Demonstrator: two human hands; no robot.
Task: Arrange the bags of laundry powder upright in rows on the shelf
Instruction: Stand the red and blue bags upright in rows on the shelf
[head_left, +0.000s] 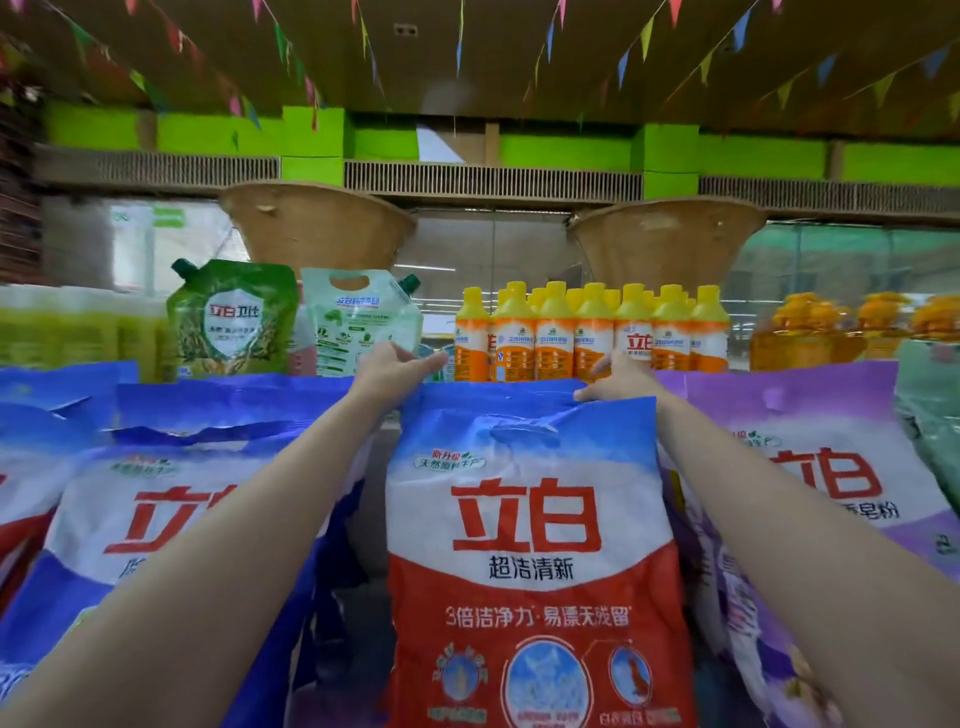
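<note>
A blue, white and red bag of laundry powder (530, 545) stands upright in the middle, right in front of me. My left hand (392, 366) grips its top left corner, fingers curled over the top edge. My right hand (621, 379) grips the top right corner the same way. More blue bags (156, 499) lean upright to the left, with a dark gap between them and the held bag. Purple bags (826, 467) stand to the right, touching the held bag's side.
Behind the bags stand a green spout pouch (231, 319), a pale green pouch (358, 322), several orange bottles with yellow caps (592, 332) and yellow oil bottles (831, 332). Two woven baskets (317, 223) sit above. A green bag edge (930, 415) shows at far right.
</note>
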